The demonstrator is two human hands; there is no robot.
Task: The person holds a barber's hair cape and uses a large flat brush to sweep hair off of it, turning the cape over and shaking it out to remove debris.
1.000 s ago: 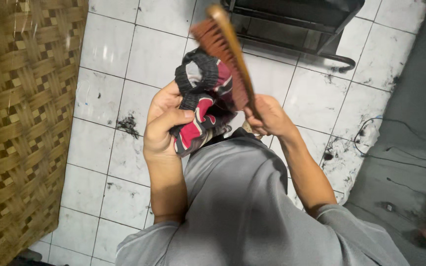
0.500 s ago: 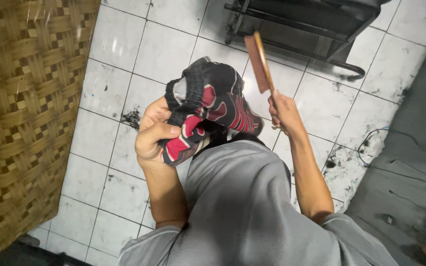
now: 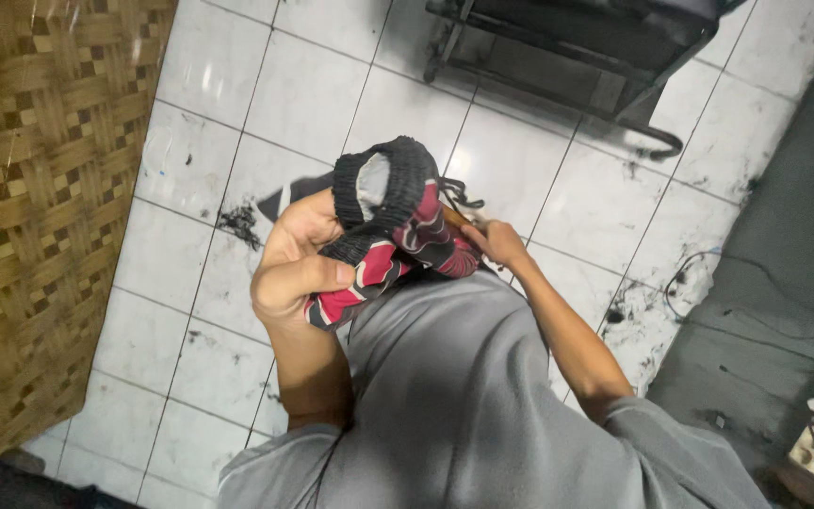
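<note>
Shoe point(image 3: 398, 236), red and black with a dark knitted collar, is held in front of the person's chest, above the white tiled floor point(image 3: 237, 113). Behind it stands a dark metal frame point(image 3: 558, 57), and a woven bamboo wall point(image 3: 40, 217) fills the left side. Left hand point(image 3: 296, 269) is clenched around the heel part of the shoe, thumb pressing on top. Right hand point(image 3: 499, 243) touches the far side of the shoe; I cannot tell how its fingers are closed.

White tiled floor point(image 3: 539, 179) with dark smudges, woven bamboo panel point(image 3: 40, 207), black metal frame point(image 3: 605, 57), grey shirt point(image 3: 463, 396)
</note>
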